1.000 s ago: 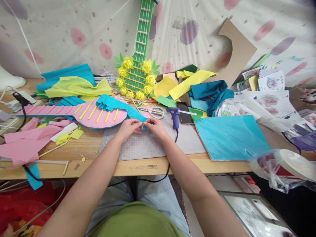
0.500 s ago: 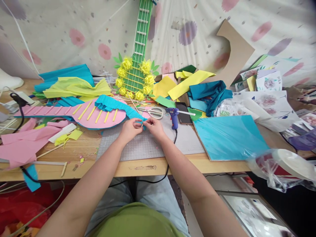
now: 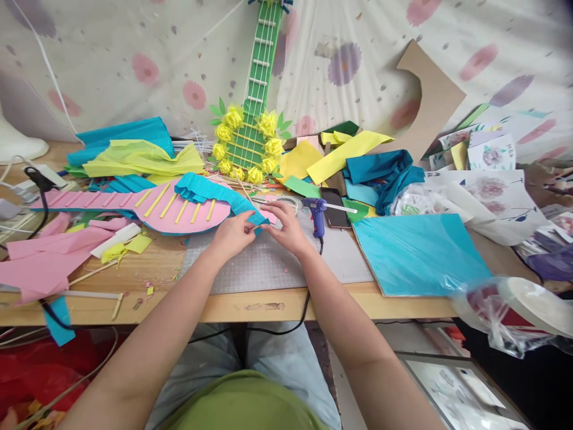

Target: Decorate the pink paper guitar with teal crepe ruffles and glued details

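Observation:
A blue crepe paper strip point(image 3: 215, 190) lies partly over the pink, blue-edged guitar-shaped cutout point(image 3: 154, 222) and runs down to my hands. My left hand point(image 3: 234, 236) pinches the strip near its lower end, thumb against fingers. My right hand point(image 3: 289, 232) is just right of it, fingers apart, its thumb tip at the strip's end; whether the thumb touches the paper is hard to tell. Both hands are above the grey cutting mat point(image 3: 268, 269). Behind my right hand, scissors point(image 3: 293, 204) are partly hidden. A blue glue gun point(image 3: 317, 216) with a white glue stick stands to the right.
A black phone point(image 3: 335, 209) lies behind the glue gun. To the right is a blue covered board point(image 3: 421, 254). A green paper guitar with yellow flowers point(image 3: 253, 140) leans at the back. Pink paper point(image 3: 49, 257) lies left. A black cable point(image 3: 305, 301) hangs over the table edge.
My right hand has gone from pinching the strip's end to spreading its fingers, slightly right. The strip's end now shows flatter and wider. My left hand stays pinched. The view has shifted slightly.

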### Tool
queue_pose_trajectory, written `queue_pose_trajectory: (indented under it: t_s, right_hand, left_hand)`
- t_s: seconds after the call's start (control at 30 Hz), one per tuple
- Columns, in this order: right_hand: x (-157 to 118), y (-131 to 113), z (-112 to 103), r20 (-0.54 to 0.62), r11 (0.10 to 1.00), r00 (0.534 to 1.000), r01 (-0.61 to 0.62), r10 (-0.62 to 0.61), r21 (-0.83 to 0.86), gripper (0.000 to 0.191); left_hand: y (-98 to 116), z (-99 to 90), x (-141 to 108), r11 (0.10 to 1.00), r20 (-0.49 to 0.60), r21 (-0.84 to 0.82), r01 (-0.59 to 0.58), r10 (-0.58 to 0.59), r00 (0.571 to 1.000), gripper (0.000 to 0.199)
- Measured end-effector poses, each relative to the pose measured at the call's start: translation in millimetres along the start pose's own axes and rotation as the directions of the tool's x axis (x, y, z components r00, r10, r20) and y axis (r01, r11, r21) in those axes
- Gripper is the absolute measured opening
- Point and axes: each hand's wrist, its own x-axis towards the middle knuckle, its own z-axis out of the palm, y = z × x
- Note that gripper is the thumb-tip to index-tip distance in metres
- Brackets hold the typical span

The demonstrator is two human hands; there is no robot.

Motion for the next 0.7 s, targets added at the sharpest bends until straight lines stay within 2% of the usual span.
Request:
queue_pose_trajectory:
  t_s: [0.1,0.23,0.37,0.5,0.6,0.7]
  right_hand:
    - [6.6,-2.9,0.5,0.118,0.997,0.99,0.077,-0.074,-0.024,0.023]
    - [16.0,-7.5,4.3,0.163,1.0,0.987,0.011,-0.008,-0.02,0.009]
    - [19.7,-12.0,6.3,0.106,0.989,0.992,-0.082,0.069,0.121,0.005]
    - [19.2,-13.5,9.6,0.079,0.934,0.988,-0.154,0.135,0.322,0.008]
    - [18.4,-13.2,13.7,0.061,0.898,0.984,-0.178,0.168,0.403,0.011]
    - [16.4,-11.5,18.8,0.025,0.88,0.979,-0.193,0.202,0.434,0.012]
  left_hand:
    - [6.2,-12.4,3.0,0.994,0.037,0.097,-0.04,0.036,0.999,0.055]
    - [8.0,-25.7,8.7,0.997,0.094,0.062,-0.055,0.049,0.994,0.061]
    - [0.2,-28.1,11.9,0.986,0.022,-0.165,-0.014,0.018,1.0,0.058]
    - [-10.7,-21.9,9.6,0.889,-0.011,-0.455,0.047,-0.058,0.998,0.041]
    - [-15.0,-16.9,6.6,0.831,-0.024,-0.552,0.064,-0.093,0.995,0.034]
    - [-16.4,-10.4,5.3,0.806,-0.072,-0.591,0.033,-0.093,0.993,0.033]
